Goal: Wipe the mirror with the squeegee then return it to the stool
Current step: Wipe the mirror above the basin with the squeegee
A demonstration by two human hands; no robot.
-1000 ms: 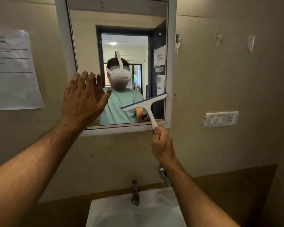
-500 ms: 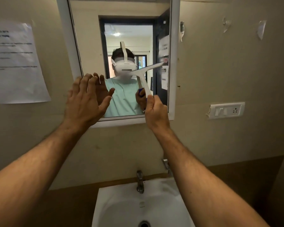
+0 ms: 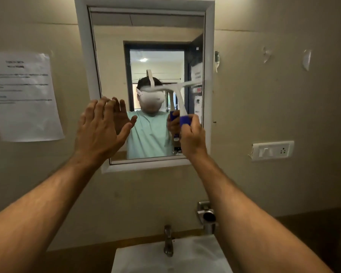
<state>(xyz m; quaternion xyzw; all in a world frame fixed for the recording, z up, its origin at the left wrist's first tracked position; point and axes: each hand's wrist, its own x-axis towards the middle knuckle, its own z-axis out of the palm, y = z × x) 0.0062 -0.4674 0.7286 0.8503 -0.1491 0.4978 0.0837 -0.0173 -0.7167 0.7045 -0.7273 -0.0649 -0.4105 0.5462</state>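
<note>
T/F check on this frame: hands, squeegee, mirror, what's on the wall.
1. The right hand grips the squeegee by its blue handle. True.
2. The left hand holds a cloth. False: it is open, fingers spread, holding nothing.
3. The squeegee blade sits in the right half of the mirror. True.
4. The switch plate is left of the mirror. False: it is on the right; a paper notice hangs on the left.
5. The tap is running. False: no water shows.
</note>
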